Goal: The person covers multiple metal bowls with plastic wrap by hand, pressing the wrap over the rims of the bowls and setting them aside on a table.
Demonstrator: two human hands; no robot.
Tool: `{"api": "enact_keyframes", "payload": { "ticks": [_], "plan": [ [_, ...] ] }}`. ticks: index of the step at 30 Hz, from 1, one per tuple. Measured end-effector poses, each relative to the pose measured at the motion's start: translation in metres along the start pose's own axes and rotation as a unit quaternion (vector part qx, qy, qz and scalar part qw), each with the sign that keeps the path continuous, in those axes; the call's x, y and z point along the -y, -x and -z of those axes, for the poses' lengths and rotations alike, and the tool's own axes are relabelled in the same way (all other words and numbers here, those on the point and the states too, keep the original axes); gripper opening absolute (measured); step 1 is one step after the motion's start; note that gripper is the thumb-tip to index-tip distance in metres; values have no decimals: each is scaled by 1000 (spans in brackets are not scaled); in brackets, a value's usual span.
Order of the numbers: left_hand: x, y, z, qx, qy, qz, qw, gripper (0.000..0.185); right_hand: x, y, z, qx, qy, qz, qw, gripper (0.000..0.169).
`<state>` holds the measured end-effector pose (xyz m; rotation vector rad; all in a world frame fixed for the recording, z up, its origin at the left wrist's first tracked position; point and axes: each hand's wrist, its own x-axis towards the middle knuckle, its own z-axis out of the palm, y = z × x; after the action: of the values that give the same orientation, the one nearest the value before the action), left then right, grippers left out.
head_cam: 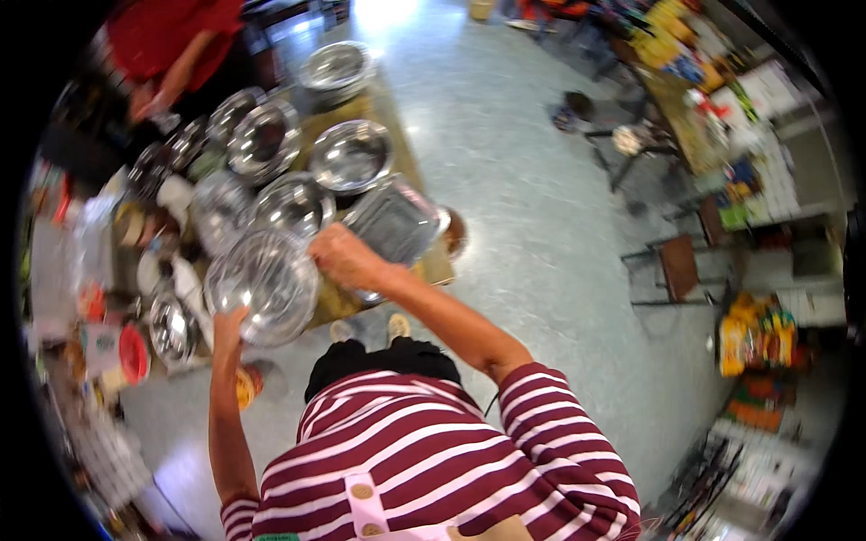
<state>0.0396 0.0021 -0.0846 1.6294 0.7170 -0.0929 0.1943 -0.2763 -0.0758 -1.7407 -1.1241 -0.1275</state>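
A round basin covered with clear plastic is held over the near edge of the table. My left hand grips its lower left rim. At its upper right side is my right hand, fingers curled; it seems to pinch the plastic at the rim, though the fingertips are hidden. Just beyond stand a shiny metal basin and another metal basin. A rectangular tray under clear film lies to the right of my right hand.
Several more metal basins crowd the table's far left, with a stack of basins at the far end. A person in a red top stands across the table. A small metal bowl sits at left. A brown stool stands right.
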Motion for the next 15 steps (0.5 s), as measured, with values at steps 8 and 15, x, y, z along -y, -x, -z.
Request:
{"api": "enact_keyframes", "payload": {
  "ticks": [8, 15],
  "plan": [
    [29, -48, -38, 54, 12, 93, 994, 44, 3, 51, 25, -70, -25, -199, 977, 10],
    [-15, -54, -102, 225, 82, 97, 966, 42, 26, 77, 49, -178, 56, -193, 963, 15]
  ]
}}
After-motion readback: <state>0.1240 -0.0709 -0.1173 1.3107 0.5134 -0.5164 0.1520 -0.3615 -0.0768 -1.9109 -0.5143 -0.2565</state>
